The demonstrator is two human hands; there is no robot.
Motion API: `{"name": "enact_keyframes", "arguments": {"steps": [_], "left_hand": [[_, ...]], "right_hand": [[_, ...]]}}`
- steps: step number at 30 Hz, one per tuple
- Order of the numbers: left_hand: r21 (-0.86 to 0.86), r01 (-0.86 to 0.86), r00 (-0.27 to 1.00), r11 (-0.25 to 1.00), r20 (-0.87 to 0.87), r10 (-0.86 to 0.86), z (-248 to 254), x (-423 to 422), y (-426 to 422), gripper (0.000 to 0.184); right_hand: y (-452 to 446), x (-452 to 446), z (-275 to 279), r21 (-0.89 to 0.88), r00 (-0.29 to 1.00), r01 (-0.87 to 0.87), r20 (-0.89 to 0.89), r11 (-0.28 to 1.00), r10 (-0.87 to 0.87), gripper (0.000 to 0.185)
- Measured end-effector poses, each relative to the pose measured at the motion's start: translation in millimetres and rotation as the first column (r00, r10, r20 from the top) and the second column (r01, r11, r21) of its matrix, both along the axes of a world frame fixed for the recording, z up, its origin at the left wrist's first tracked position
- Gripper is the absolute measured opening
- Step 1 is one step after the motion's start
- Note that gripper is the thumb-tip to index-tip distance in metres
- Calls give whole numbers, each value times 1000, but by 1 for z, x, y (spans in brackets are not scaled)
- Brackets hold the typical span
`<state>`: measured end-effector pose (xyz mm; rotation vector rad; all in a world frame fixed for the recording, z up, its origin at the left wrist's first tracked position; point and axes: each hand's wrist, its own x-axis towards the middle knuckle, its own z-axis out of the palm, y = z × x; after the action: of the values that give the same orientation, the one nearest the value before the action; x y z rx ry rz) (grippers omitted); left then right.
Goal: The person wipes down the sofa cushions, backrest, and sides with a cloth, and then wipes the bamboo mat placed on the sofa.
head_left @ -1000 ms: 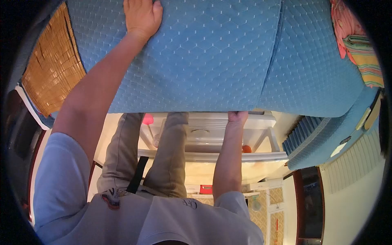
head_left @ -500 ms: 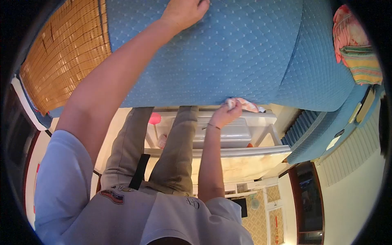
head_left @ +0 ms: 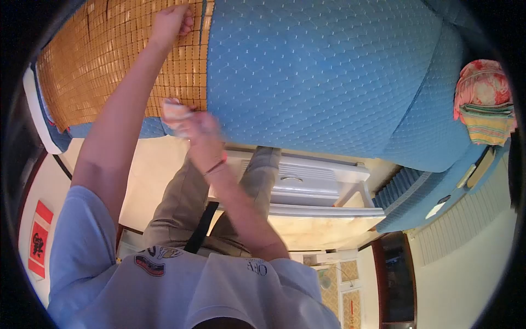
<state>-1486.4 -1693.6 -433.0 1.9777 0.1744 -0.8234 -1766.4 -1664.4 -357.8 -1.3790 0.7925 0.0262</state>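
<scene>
A slatted bamboo mat covers the left part of a blue quilted mattress. On the mat, close to its right edge, rests my left hand, its fingers curled in; what they hold, if anything, is hidden. My right hand is closed on a crumpled pink-and-white cloth at the mat's near right corner. Motion blurs this hand and the cloth.
Below the mattress edge, an open white drawer lies beyond my legs. Folded pink and striped cloths sit at the far right, above pleated blue fabric. A red paper sign is at the lower left.
My right hand has moved left with the cloth, from the mattress edge above the drawer to the mat's corner. The view has shifted left; my left hand is now over the mat.
</scene>
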Motion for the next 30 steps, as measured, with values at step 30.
{"name": "enact_keyframes", "arguments": {"steps": [30], "left_hand": [[10, -157, 941, 987, -301, 153, -6, 17, -9, 48]], "right_hand": [[-84, 36, -24, -741, 963, -216, -53, 636, 265, 22]]}}
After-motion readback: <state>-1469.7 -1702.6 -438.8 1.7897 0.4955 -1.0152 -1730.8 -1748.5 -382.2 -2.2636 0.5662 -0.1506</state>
